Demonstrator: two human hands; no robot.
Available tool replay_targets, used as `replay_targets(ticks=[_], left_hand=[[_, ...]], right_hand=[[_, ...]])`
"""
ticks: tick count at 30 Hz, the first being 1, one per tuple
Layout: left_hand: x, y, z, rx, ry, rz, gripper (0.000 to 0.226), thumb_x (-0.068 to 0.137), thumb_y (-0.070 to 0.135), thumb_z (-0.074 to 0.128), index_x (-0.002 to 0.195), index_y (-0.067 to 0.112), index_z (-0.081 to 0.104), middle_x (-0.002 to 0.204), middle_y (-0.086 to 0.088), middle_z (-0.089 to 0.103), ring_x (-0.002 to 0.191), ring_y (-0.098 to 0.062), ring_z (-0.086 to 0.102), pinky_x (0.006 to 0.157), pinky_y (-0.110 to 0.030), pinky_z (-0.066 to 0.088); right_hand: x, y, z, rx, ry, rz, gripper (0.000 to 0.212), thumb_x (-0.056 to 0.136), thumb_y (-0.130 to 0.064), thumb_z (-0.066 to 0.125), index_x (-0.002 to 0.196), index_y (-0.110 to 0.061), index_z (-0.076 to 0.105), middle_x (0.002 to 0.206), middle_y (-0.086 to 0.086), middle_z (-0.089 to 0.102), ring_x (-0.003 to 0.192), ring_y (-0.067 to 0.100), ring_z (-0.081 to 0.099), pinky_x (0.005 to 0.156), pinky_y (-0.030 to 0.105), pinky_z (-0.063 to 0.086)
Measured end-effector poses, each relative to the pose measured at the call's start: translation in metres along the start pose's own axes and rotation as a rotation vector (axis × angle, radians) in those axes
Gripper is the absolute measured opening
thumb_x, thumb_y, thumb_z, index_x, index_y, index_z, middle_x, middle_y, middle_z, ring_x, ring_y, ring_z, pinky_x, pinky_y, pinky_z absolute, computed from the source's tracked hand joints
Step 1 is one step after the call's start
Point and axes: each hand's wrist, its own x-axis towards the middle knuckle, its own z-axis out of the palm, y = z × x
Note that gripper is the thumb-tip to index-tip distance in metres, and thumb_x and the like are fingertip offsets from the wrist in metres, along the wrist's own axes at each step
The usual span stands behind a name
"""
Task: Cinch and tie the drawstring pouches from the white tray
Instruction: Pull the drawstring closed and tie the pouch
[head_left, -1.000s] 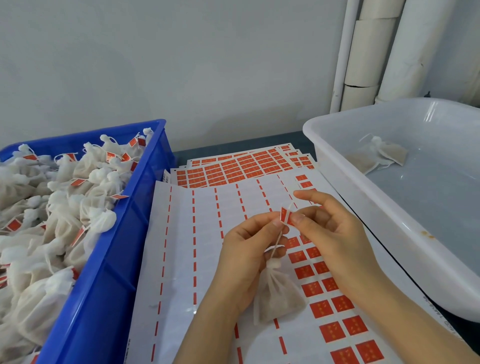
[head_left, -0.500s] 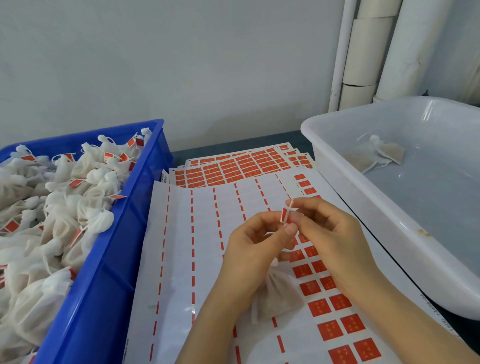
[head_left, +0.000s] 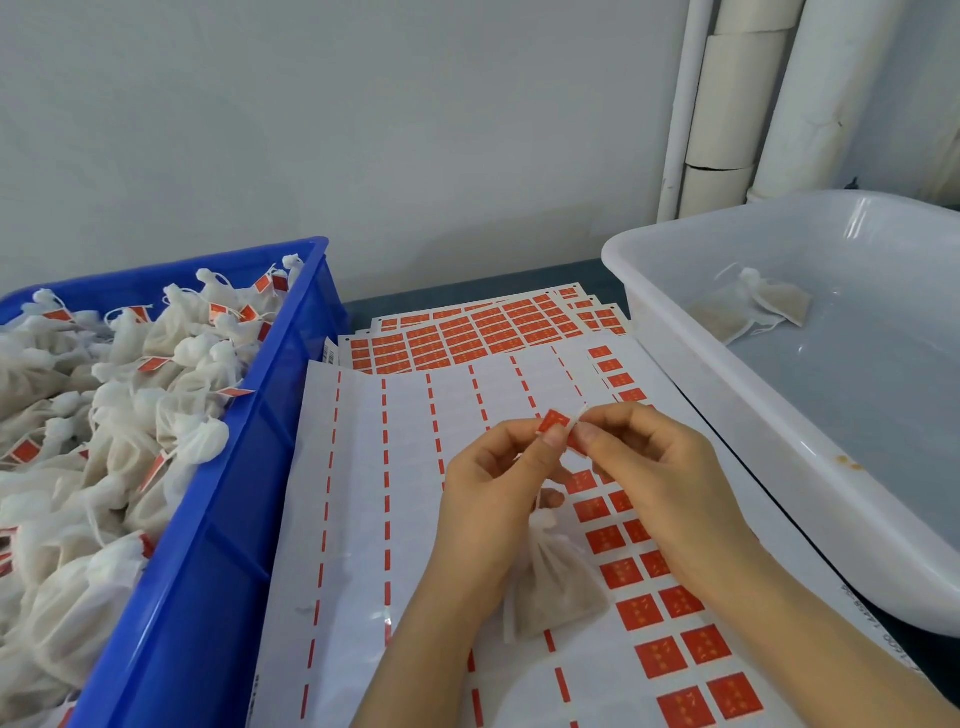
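Left hand (head_left: 498, 483) and right hand (head_left: 649, 467) both pinch a small red paper label (head_left: 553, 421). The white mesh drawstring pouch (head_left: 556, 587) sits below them, over the label sheet (head_left: 363, 493), between the blue plastic crate (head_left: 218, 519) and the white plastic tray (head_left: 727, 395).

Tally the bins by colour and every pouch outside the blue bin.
Blue bin: 1
White tray: 1
Pouches in white tray: 2, overlapping
Pouch, its tagged string pinched by left hand and right hand: 1
Total: 5
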Motion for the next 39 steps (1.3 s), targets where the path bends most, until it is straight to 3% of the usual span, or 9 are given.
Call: replay_targets(ticks=[3, 7, 9, 13, 18, 22, 28, 34, 39], left_hand=[[0.001, -0.0003, 0.0005, -0.035, 0.054, -0.003, 0.023, 0.075, 0.039, 0.062, 0.089, 0.023, 0.071, 0.082, 0.001, 0.073, 0.072, -0.016, 0.069, 0.062, -0.019, 0.053], [0.0033, -0.0012, -0.0015, -0.034, 0.121, -0.023, 0.025, 0.079, 0.034, 0.065, 0.096, 0.016, 0.061, 0.072, -0.003, 0.071, 0.06, -0.015, 0.066, 0.058, -0.021, 0.052], [0.0033, -0.002, -0.0023, -0.015, 0.145, -0.015, 0.026, 0.076, 0.036, 0.066, 0.093, 0.017, 0.06, 0.069, -0.003, 0.07, 0.056, -0.013, 0.063, 0.056, -0.019, 0.05], [0.0016, -0.0043, -0.002, 0.074, 0.159, 0.06, 0.005, 0.085, 0.025, 0.065, 0.084, 0.026, 0.069, 0.069, 0.002, 0.069, 0.054, -0.01, 0.061, 0.054, -0.015, 0.049], [-0.0017, -0.002, 0.0006, 0.094, 0.14, 0.069, 0.013, 0.081, 0.035, 0.062, 0.078, 0.031, 0.074, 0.061, 0.005, 0.067, 0.052, -0.007, 0.058, 0.053, -0.013, 0.047], [-0.0023, -0.0009, 0.0009, 0.125, 0.122, 0.07, 0.016, 0.068, 0.041, 0.064, 0.079, 0.036, 0.073, 0.07, 0.009, 0.071, 0.058, -0.005, 0.061, 0.053, -0.011, 0.047], [-0.0028, 0.0004, 0.0009, 0.135, 0.148, 0.064, 0.009, 0.066, 0.04, 0.065, 0.069, 0.04, 0.073, 0.065, 0.009, 0.07, 0.053, -0.003, 0.058, 0.05, -0.009, 0.044], [-0.0041, 0.0015, 0.0011, 0.103, 0.15, 0.051, 0.013, 0.067, 0.043, 0.063, 0.07, 0.04, 0.075, 0.058, 0.003, 0.066, 0.048, -0.006, 0.054, 0.049, -0.011, 0.043], [-0.0047, 0.0018, 0.001, 0.098, 0.122, 0.039, 0.015, 0.071, 0.042, 0.063, 0.077, 0.039, 0.076, 0.06, 0.002, 0.066, 0.048, -0.005, 0.053, 0.05, -0.011, 0.043]], right_hand=[[-0.0014, -0.0016, 0.0004, 0.006, -0.013, 0.003, 0.009, 0.074, -0.042, 0.06, 0.079, -0.035, 0.06, 0.079, -0.035, 0.062, 0.083, -0.015, 0.056, 0.057, -0.002, 0.04], [-0.0028, -0.0037, 0.0008, 0.019, -0.039, -0.034, 0.017, 0.068, -0.046, 0.057, 0.081, -0.036, 0.06, 0.078, -0.04, 0.06, 0.083, -0.019, 0.055, 0.057, -0.004, 0.038], [-0.0025, -0.0027, 0.0008, 0.005, -0.063, -0.048, 0.005, 0.077, -0.037, 0.061, 0.082, -0.038, 0.06, 0.079, -0.043, 0.058, 0.085, -0.02, 0.054, 0.057, -0.004, 0.038], [-0.0033, -0.0006, 0.0007, -0.03, -0.076, -0.101, 0.013, 0.082, -0.027, 0.062, 0.082, -0.04, 0.06, 0.081, -0.044, 0.058, 0.087, -0.021, 0.053, 0.059, -0.004, 0.038], [-0.0028, 0.0009, 0.0006, -0.055, -0.052, -0.135, 0.017, 0.083, -0.026, 0.062, 0.084, -0.042, 0.06, 0.084, -0.045, 0.057, 0.089, -0.02, 0.053, 0.062, -0.004, 0.038], [-0.0032, -0.0002, 0.0002, -0.061, -0.042, -0.149, 0.02, 0.082, -0.026, 0.062, 0.087, -0.045, 0.059, 0.085, -0.045, 0.057, 0.091, -0.02, 0.053, 0.065, -0.004, 0.039], [-0.0033, -0.0032, 0.0006, -0.042, -0.001, -0.132, 0.03, 0.079, -0.025, 0.066, 0.1, -0.045, 0.057, 0.089, -0.023, 0.064, 0.087, -0.01, 0.06, 0.062, -0.001, 0.042], [-0.0029, -0.0031, 0.0007, -0.028, 0.044, -0.085, 0.029, 0.078, -0.028, 0.067, 0.097, -0.044, 0.053, 0.094, -0.027, 0.058, 0.085, -0.026, 0.051, 0.055, -0.004, 0.038], [-0.0028, -0.0021, 0.0001, -0.028, 0.068, -0.059, 0.028, 0.077, -0.03, 0.068, 0.096, -0.044, 0.053, 0.096, -0.03, 0.055, 0.083, -0.026, 0.051, 0.054, -0.003, 0.038]])
